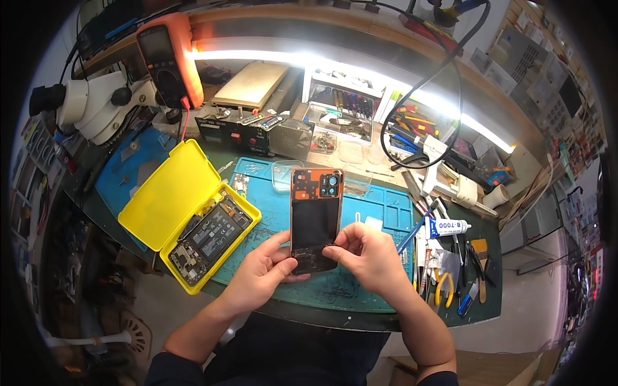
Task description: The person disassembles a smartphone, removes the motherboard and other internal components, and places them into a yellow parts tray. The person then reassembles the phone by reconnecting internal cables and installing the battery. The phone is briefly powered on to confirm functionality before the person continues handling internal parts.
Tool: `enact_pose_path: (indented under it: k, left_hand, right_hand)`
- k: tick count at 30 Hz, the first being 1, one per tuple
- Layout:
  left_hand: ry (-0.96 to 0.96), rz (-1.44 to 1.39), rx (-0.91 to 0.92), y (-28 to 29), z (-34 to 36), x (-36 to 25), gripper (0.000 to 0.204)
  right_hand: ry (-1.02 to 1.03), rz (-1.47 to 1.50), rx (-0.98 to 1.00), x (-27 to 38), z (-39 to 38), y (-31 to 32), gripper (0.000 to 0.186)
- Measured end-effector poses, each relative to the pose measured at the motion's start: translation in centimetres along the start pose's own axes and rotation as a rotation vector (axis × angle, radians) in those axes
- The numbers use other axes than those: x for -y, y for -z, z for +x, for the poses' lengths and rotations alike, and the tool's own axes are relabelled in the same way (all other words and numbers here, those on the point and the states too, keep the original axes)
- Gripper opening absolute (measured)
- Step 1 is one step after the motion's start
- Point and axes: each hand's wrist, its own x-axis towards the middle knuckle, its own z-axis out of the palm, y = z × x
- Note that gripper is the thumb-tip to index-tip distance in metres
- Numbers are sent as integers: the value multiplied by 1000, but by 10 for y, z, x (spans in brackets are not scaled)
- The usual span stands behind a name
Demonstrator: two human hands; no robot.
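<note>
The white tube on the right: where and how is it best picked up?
Probably around the middle of the tube, coming from above: it lies on its side with its upper face uncovered, and the narrow tip pointing right offers less to hold.

The phone (315, 219) is black with an orange upper part; the case (168, 196) is yellow, the mat (312, 296) blue with dark smudges, the multimeter (168, 61) orange-rimmed.

2 dark sleeves (175, 370) leave forearms (201, 329) and hands (259, 273) bare.
</note>
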Motion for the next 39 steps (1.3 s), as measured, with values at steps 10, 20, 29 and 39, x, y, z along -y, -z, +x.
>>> enact_pose_path:
  k: [10,20,29,39]
  left_hand:
    - [3,-68,-7,5,1,-1,47]
    - [195,-322,30,16,2,-7,39]
    - [126,-102,39,15,-2,-2,38]
    - [109,-151,7,14,-1,-1,37]
  right_hand:
    - [119,300,53,-6,0,-5,28]
    - [538,77,-55,3,-14,-21,47]
    - [587,34,-160,2,-14,-29,41]
    - [612,-15,-206,4,-18,-34,27]
